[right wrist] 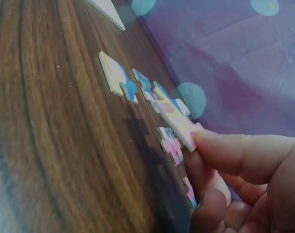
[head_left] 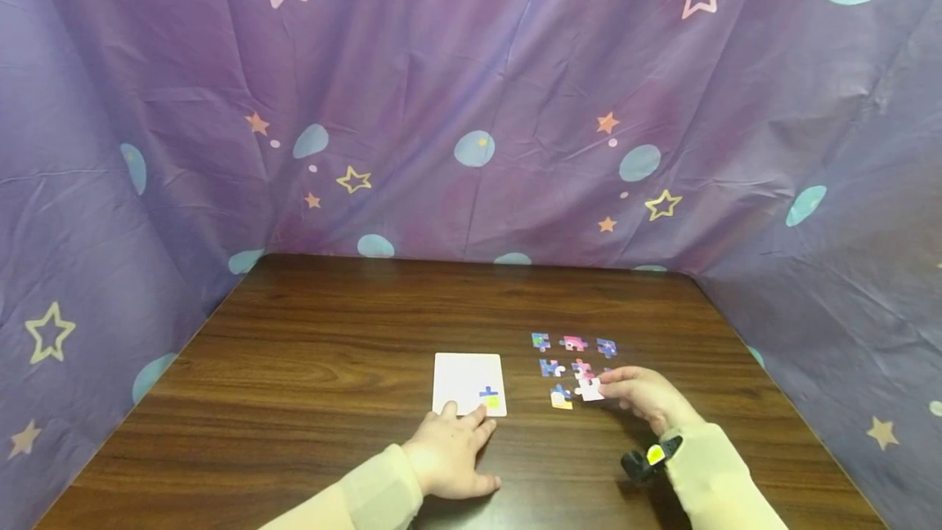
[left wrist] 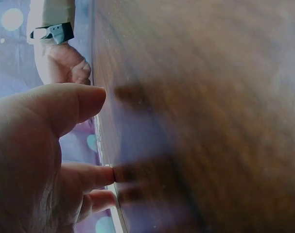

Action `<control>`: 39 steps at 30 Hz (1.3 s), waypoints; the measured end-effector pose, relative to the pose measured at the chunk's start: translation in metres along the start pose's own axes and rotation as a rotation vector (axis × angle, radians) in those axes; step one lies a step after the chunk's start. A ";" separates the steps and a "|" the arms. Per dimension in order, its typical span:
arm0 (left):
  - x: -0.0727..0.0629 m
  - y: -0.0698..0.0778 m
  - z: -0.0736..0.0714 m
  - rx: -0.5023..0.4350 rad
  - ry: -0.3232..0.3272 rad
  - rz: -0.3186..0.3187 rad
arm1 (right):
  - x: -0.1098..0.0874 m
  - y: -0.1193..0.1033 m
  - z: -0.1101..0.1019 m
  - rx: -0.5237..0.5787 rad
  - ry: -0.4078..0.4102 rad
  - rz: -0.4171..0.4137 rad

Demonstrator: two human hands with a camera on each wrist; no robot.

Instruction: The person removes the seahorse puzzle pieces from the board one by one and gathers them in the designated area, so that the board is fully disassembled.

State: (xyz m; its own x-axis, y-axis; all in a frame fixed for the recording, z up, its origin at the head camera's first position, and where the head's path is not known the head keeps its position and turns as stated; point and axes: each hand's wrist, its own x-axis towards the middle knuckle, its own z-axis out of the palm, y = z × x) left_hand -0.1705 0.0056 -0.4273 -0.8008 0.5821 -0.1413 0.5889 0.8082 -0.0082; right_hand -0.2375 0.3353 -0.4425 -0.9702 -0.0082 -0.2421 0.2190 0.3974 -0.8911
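Note:
My right hand (head_left: 651, 399) pinches a pale pink-and-white jigsaw piece (head_left: 590, 388) between thumb and fingertips. In the right wrist view that piece is lifted off the wood, tilted, above other loose pieces. My left hand (head_left: 452, 452) lies with fingers spread at the near edge of a white square board (head_left: 464, 375), fingertips touching it. One blue-and-yellow jigsaw piece (head_left: 490, 399) sits in the board's near right corner. Left of the held piece lies a blue, white and orange piece (head_left: 561, 397). A pink piece (head_left: 583, 369) is just behind it, partly covered.
Several more loose pieces lie in rows to the right of the board, among them a pink one (head_left: 573, 343) and a blue one (head_left: 607, 348). The brown wooden table (head_left: 331, 350) is walled by a purple patterned cloth (head_left: 471, 105) behind and at both sides.

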 end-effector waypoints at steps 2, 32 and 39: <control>0.000 0.000 0.000 0.000 0.002 0.000 | -0.002 0.001 -0.001 -0.019 0.003 0.013; -0.001 -0.001 -0.002 -0.007 -0.002 -0.006 | 0.002 -0.041 0.061 -0.044 -0.009 -0.153; 0.000 0.000 -0.001 0.001 0.001 0.000 | 0.011 -0.059 0.110 -0.082 -0.107 -0.235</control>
State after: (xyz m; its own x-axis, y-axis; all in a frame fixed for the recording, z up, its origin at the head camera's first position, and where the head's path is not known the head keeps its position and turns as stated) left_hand -0.1705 0.0062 -0.4265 -0.8007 0.5825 -0.1401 0.5893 0.8079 -0.0090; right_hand -0.2497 0.2106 -0.4349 -0.9760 -0.2040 -0.0756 -0.0239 0.4459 -0.8948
